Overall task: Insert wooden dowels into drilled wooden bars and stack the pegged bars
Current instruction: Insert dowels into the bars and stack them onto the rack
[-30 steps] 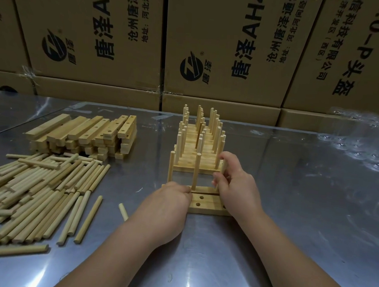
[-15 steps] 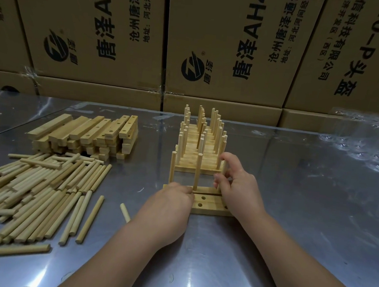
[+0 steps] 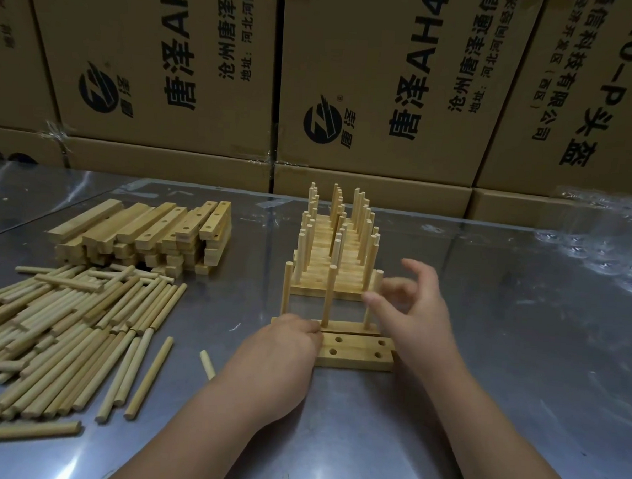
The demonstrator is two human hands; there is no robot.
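right hand (image 3: pixel 413 312) has left dowel (image 3: pixel 378 280), blurred, grip apart | left hand (image 3: pixel 281 352) covers bar (image 3: pixel 356 347) end, grip hidden, cannot tell

The right hand (image 3: pixel 413 312) is blurred, its fingertips indistinct. The left hand (image 3: pixel 281 355) covers the left ends of the pegged bar (image 3: pixel 350 326) and the drilled bar (image 3: pixel 356 347), and its own fingertips are hidden. The dowel pile (image 3: pixel 61 320) at the worktop's (image 3: pixel 482 397) left edge is cut off by the frame.

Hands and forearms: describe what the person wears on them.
Nothing worn shows: the left hand and right hand are bare, no gloves, watch or bracelet. The left forearm and right forearm are bare to the frame edge, no sleeves in view.
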